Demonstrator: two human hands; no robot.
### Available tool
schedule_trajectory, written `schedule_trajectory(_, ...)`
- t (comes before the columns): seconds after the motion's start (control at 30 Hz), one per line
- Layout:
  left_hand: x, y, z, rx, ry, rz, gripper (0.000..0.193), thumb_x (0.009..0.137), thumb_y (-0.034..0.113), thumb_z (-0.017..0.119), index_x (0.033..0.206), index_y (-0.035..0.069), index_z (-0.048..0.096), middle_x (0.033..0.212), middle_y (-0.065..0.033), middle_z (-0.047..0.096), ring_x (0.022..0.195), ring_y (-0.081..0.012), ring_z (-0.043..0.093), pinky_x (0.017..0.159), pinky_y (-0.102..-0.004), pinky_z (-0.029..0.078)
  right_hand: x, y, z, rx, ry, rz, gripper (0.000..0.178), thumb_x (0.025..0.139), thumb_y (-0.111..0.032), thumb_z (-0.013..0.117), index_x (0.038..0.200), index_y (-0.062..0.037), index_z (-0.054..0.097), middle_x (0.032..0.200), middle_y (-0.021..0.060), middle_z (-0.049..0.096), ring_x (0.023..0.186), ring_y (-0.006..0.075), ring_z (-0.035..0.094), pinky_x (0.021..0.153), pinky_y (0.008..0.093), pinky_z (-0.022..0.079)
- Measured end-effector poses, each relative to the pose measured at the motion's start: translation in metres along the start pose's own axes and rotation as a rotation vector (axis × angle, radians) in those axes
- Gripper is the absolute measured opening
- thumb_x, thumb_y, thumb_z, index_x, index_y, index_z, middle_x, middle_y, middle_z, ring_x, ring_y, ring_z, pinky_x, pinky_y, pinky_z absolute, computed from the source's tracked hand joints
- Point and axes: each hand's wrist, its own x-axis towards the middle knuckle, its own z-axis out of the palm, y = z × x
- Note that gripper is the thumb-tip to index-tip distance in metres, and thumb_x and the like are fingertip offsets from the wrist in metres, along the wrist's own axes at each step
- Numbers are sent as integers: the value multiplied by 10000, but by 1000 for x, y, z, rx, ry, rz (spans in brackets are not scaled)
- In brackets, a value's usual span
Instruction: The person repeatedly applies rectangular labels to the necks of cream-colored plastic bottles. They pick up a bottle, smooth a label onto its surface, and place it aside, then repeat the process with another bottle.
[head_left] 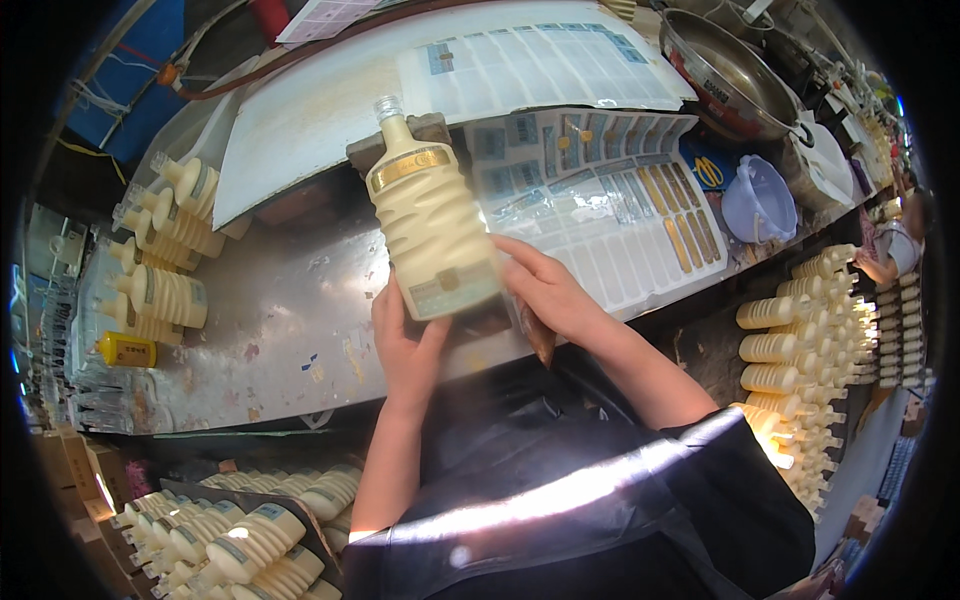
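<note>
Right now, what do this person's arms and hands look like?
The left hand and right hand wear no gloves. The forearms are bare too, and the right sleeve is short and black. No watch or bracelet shows.

Your left hand (407, 350): some of its fingers go out of sight behind the cream bottle (435, 225). Right hand (553, 292): fingertips at the bottle's side partly out of view; can't tell if you're gripping or just touching. Brown pointed thing (541, 337) under it: upper part covered, kind unclear. Bottle also hides the middle of the block (430, 130) behind. Fine print on its label (452, 287): too blurred to read. Pink sheet (325, 18): cut by the top edge. Your black apron (570, 490): cut at the bottom. Person (897, 245) far right: small, blurred.
</note>
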Motion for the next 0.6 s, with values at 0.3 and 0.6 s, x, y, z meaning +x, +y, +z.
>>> schedule_trajectory(0.3, 3, 12, 15, -411, 76, -246, 456, 1112, 246, 450, 1497, 13, 378, 1473, -132, 469, 1349, -214, 457, 1161, -373, 341, 3, -9, 8, -2, -16, 76, 515, 1045, -256, 577, 1485, 1, 498, 1323, 153, 666, 1211, 197, 614, 1044, 336, 469)
schedule_trajectory(0.6, 12, 24, 18, -570, 153, -329, 462, 1105, 255, 479, 1496, 36, 368, 1406, -121, 484, 1308, -193, 468, 1133, -346, 356, 5, -8, 6, -11, -8, 67, 528, 1026, -289, 614, 1467, -14, 523, 1253, 145, 696, 1142, 189, 637, 1004, 335, 488)
